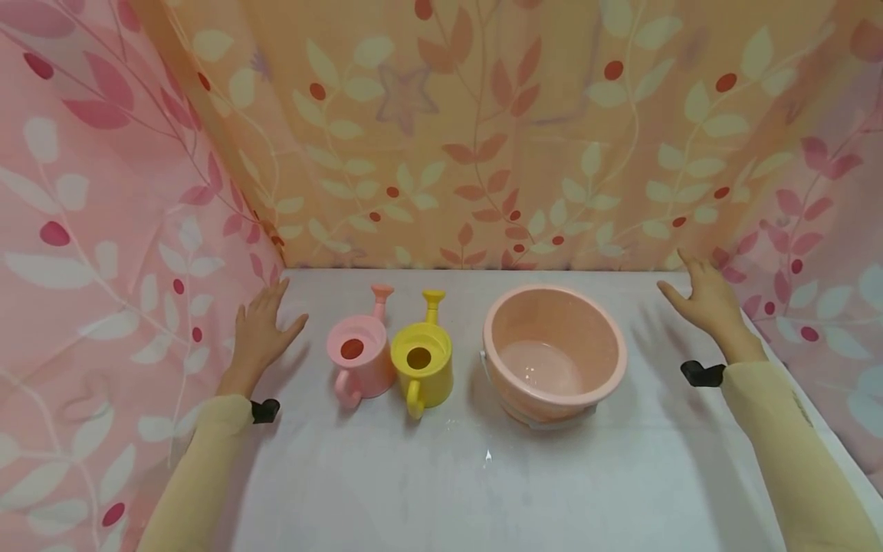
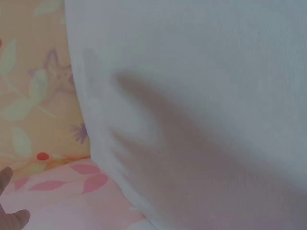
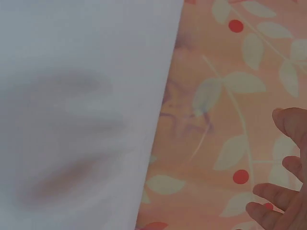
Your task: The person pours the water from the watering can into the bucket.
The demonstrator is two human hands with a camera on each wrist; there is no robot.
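Note:
At the left side of the table my left hand (image 1: 260, 335) hovers with fingers spread and nothing in it. A pink watering can (image 1: 369, 368) stands nearest to it, and a yellow watering can (image 1: 436, 376) stands right beside the pink one. Both cans have their spouts toward the back and handles toward me. To their right is a pale pink bucket (image 1: 500, 383), its inside bare, with a white handle hanging down. My right hand (image 1: 713, 303), fingers apart, is held up beyond the bucket's right side. Only fingertips (image 2: 20, 218) show in the left wrist view; several fingers (image 3: 276, 195) appear in the right.
The white tabletop (image 1: 386, 483) carries soft shadows of both hands. An orange leaf-patterned cloth (image 1: 441, 153) hangs behind it, and pink patterned cloths (image 1: 83, 307) close in the left and right sides. A dark wrist strap piece (image 1: 265, 412) sits at each sleeve cuff.

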